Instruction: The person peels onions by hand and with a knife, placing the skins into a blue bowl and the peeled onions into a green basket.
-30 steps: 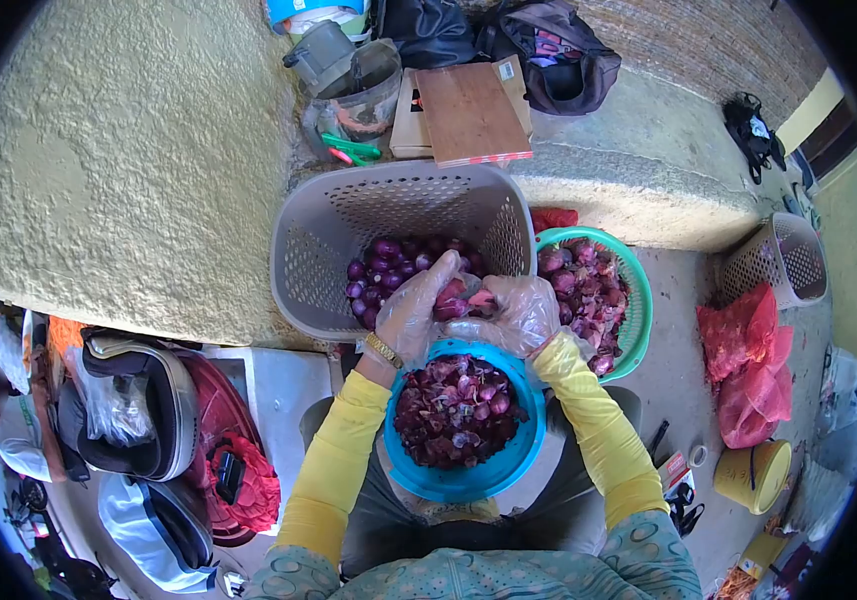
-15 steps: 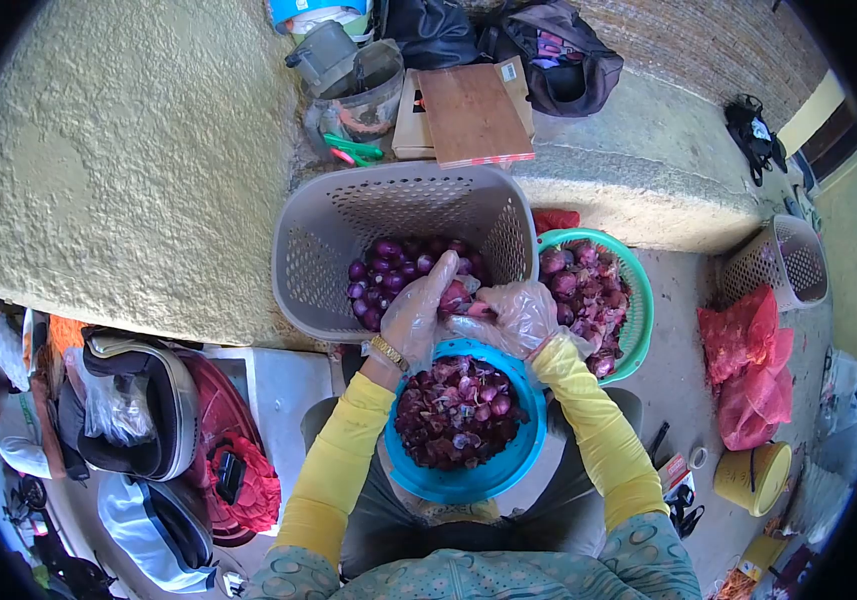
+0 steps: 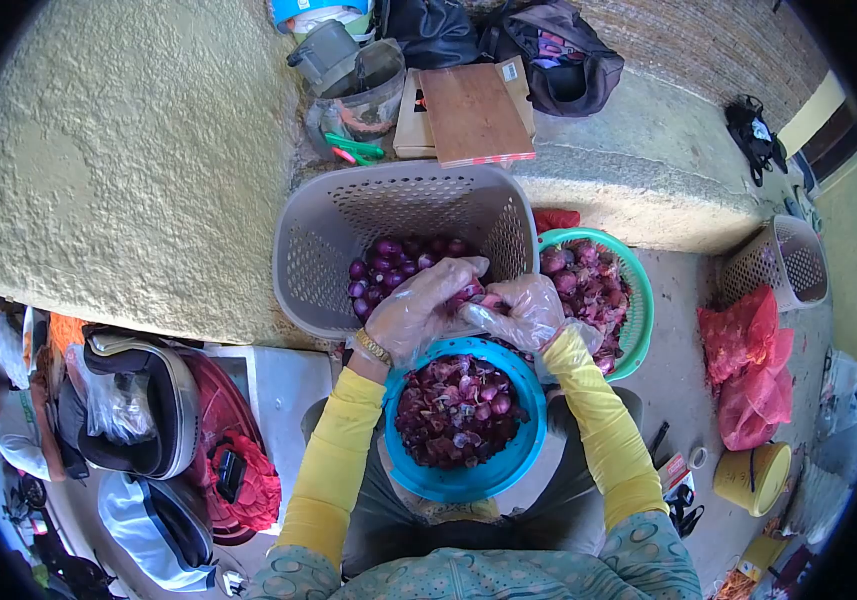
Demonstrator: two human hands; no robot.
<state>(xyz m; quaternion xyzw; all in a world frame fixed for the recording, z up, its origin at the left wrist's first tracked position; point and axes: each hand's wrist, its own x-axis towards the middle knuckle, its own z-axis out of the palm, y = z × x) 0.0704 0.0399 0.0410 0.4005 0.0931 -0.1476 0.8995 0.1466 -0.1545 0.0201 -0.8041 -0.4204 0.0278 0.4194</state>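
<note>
Between my two hands, over the front rim of the grey plastic basket (image 3: 298, 318), is a red onion (image 3: 467, 294), mostly covered by fingers. My left hand (image 3: 418, 308), in a clear plastic glove, is closed around it. Also gloved, my right hand (image 3: 522, 312) pinches at the onion's right side; whether it holds a small tool too is hidden. Peeled, shiny purple onions (image 3: 388, 264) lie in the basket. Below my hands, a blue tub (image 3: 463, 488) holds onion skins (image 3: 453, 410) and a few onions. Unpeeled onions and skins fill a green basket (image 3: 645, 315) at the right.
A brown board (image 3: 476, 112), a clear bucket (image 3: 373, 95) and green-handled scissors (image 3: 358, 150) sit on the ledge behind. Red mesh sacks (image 3: 748, 370) and a yellow bucket (image 3: 753, 478) stand at right. A white box (image 3: 283, 410) is left of my knees. Another person (image 3: 13, 420) is at far left.
My left hand has turned and its raised fingers have folded down over the onion. My right hand has shifted slightly, its fingers now pointing in toward the left hand.
</note>
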